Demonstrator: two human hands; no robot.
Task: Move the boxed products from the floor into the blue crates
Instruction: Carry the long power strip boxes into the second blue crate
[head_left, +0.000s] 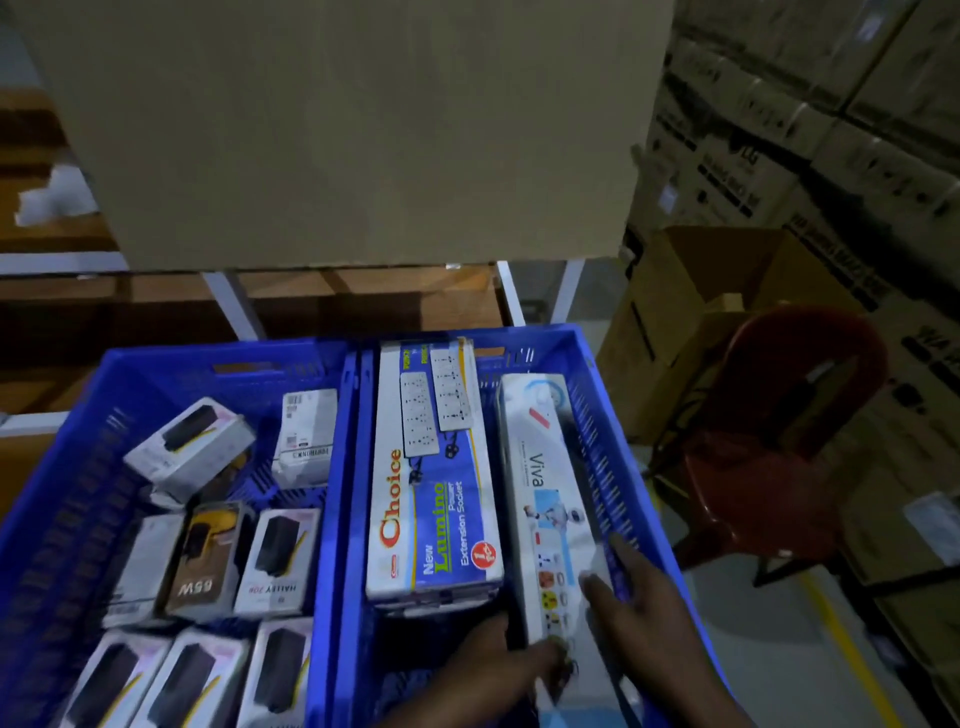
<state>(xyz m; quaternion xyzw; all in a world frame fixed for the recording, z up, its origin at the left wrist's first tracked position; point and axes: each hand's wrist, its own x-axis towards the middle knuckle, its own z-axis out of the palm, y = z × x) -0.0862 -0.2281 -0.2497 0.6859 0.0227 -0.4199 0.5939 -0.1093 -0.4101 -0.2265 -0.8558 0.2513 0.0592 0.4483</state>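
Two blue crates sitting side by side. Left crate (67, 499) is holding many small boxed products: a tilted white speaker box (189, 447), an upright white box with barcode (306, 436), a brown 65W box (205, 558), a Halley box (278, 553), more speaker boxes (192, 680) lying along the near edge. Right crate (628, 467) is holding the long Choice extension socket box (434, 478), lying flat along its left wall. Just beside it the long white Viva box (545, 483) is lying lengthwise against the right wall. Left hand (498, 660) is gripping the near end of the Viva box, fingers curled on its left edge. Right hand (644, 613) is pressing on the same box's right side, fingers spread narrow, touching the crate wall. A big cardboard carton (363, 130) is looming above, blocking the far view. A red plastic chair (769, 447) is standing close right, open cardboard box (691, 312) behind it, stacked cartons (831, 104) further back.
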